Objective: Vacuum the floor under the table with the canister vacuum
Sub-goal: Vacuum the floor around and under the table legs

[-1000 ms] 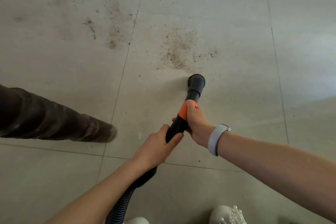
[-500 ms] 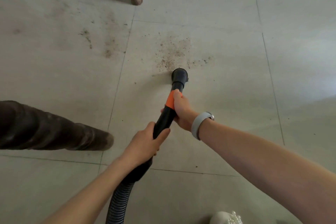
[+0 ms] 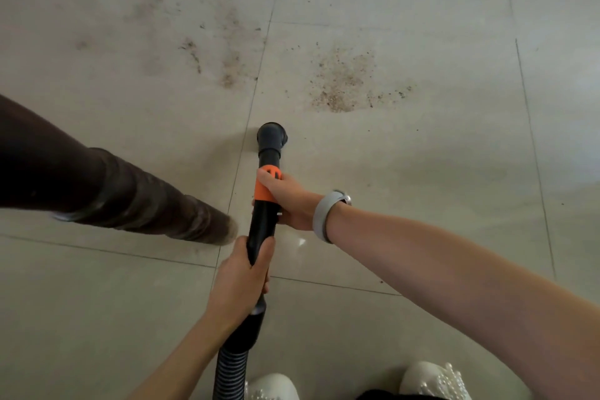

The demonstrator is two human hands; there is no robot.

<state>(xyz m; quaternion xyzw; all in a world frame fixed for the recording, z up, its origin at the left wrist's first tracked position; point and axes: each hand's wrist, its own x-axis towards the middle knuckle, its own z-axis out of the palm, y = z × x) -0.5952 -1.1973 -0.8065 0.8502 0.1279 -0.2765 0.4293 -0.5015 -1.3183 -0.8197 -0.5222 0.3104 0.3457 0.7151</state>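
- The canister is out of frame; the ribbed hose (image 3: 231, 373) runs off the bottom edge.
- Left hand (image 3: 240, 282) and right hand (image 3: 289, 201) each wrap a closed grip round the black wand (image 3: 263, 221).
- The nozzle (image 3: 272, 135) sits on the tiled floor (image 3: 422, 156), just short of the dirt patch (image 3: 344, 81); a table leg (image 3: 130, 195) stands left of the grip.

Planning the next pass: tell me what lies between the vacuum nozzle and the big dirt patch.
In the head view, only bare tile with a few stray specks separates the nozzle from the dirt patch.

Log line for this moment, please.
both hands grip wand: left low, right at orange collar | nozzle short of dirt patch | table leg left
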